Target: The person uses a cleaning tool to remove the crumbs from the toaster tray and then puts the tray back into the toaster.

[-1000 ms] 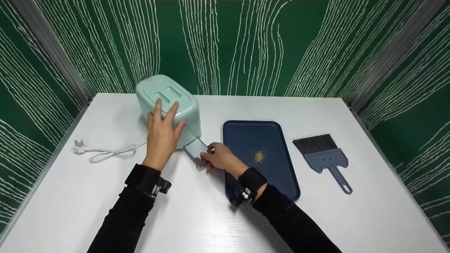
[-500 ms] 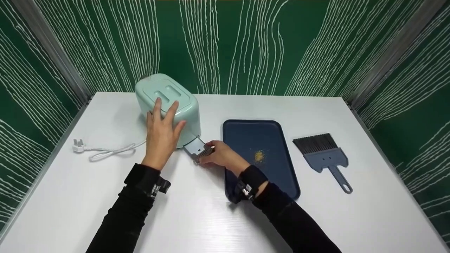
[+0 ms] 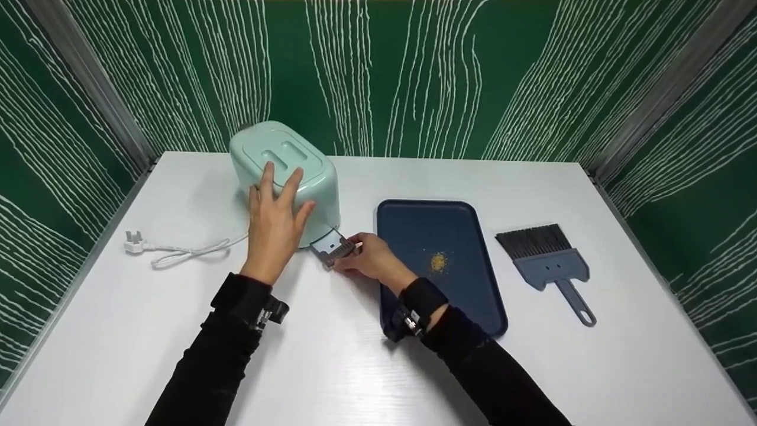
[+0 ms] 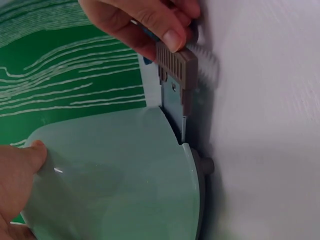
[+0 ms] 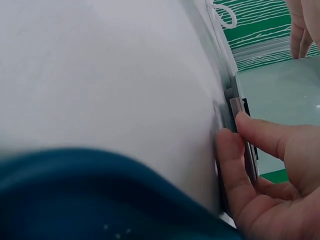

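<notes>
A mint-green toaster (image 3: 319, 204) with a lid on top stands at the back left of the table. My left hand (image 3: 273, 231) rests on its near side and top edge, fingers spread and mostly straight. From the toaster's lower right end a crumb tray (image 3: 327, 241) sticks out part way, a metal plate with a ribbed grey-brown handle (image 4: 179, 65). My right hand (image 3: 374, 258) pinches that handle between thumb and fingers. In the right wrist view, the thumb lies on one face of the handle (image 5: 236, 106) and the fingers on the other.
A dark blue tray (image 3: 414, 228) lies right of the toaster, with a small heap of yellowish crumbs (image 3: 438, 262) on it. Farther right is a blue-grey hand brush (image 3: 553, 266). The toaster's white cord and plug (image 3: 136, 242) lie at left.
The crumb tray has slid farther into the toaster, the right hand moving with it toward the toaster; its handle now tilts to show the ribs. The left hand stays on the toaster.
</notes>
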`<state>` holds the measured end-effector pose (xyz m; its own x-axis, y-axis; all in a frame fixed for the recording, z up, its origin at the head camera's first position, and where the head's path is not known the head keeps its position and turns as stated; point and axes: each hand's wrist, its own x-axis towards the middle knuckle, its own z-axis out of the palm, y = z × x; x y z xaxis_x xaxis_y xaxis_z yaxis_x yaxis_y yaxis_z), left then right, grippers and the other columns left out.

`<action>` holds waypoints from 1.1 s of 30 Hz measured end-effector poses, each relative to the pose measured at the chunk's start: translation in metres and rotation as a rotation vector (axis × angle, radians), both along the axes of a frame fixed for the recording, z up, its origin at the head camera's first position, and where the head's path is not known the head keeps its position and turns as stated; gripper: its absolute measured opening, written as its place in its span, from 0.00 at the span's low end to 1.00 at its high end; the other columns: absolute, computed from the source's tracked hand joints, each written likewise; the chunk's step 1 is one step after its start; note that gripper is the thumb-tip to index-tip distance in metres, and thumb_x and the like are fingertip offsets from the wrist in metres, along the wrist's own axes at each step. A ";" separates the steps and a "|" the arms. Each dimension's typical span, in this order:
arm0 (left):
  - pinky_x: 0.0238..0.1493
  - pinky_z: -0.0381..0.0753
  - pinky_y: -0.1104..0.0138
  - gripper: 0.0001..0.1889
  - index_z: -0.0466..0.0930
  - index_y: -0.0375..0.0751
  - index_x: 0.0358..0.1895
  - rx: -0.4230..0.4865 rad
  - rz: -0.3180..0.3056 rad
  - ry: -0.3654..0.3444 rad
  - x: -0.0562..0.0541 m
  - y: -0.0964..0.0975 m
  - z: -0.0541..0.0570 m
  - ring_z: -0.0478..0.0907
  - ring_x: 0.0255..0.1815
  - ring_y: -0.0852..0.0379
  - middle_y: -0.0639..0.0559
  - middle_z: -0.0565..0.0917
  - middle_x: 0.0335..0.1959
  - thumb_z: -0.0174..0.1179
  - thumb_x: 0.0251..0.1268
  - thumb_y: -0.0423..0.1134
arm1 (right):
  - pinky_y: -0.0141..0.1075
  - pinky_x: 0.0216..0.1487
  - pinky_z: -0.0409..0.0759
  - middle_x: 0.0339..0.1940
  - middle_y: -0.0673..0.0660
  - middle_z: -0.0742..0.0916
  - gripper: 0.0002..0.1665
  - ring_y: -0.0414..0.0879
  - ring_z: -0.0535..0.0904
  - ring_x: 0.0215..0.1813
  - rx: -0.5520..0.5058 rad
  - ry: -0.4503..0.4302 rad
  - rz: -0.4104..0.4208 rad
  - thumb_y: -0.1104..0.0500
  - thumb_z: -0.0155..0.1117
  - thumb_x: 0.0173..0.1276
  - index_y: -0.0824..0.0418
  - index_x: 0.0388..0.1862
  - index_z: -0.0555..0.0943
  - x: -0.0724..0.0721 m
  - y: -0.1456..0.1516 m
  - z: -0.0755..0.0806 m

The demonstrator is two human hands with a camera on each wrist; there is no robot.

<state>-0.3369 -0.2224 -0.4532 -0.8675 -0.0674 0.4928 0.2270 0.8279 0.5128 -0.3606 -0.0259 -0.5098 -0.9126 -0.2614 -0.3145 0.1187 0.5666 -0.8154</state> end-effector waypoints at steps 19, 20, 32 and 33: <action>0.78 0.63 0.27 0.32 0.70 0.49 0.81 -0.040 0.002 0.002 0.000 0.001 -0.002 0.56 0.78 0.10 0.27 0.55 0.86 0.64 0.79 0.50 | 0.27 0.34 0.84 0.20 0.50 0.89 0.13 0.37 0.87 0.22 -0.179 -0.202 -0.058 0.55 0.68 0.80 0.64 0.36 0.86 -0.009 -0.001 0.001; 0.79 0.62 0.27 0.32 0.70 0.49 0.81 -0.042 0.003 0.003 0.000 0.001 -0.002 0.57 0.78 0.10 0.27 0.55 0.86 0.64 0.79 0.50 | 0.27 0.34 0.84 0.20 0.50 0.89 0.13 0.37 0.87 0.22 -0.191 -0.210 -0.059 0.56 0.68 0.80 0.64 0.37 0.85 -0.010 -0.002 0.000; 0.76 0.65 0.27 0.32 0.71 0.49 0.80 -0.039 0.007 0.006 -0.001 0.000 -0.002 0.56 0.78 0.09 0.28 0.55 0.86 0.64 0.79 0.51 | 0.27 0.34 0.88 0.22 0.54 0.90 0.11 0.39 0.89 0.26 -0.425 -0.319 -0.129 0.65 0.60 0.83 0.66 0.37 0.81 -0.011 -0.014 0.000; 0.77 0.64 0.27 0.32 0.71 0.49 0.80 -0.037 0.004 0.012 -0.001 0.000 -0.002 0.57 0.78 0.09 0.28 0.55 0.86 0.64 0.78 0.50 | 0.27 0.34 0.88 0.22 0.55 0.90 0.11 0.39 0.89 0.25 -0.449 -0.329 -0.144 0.65 0.60 0.83 0.65 0.36 0.80 -0.011 -0.015 0.000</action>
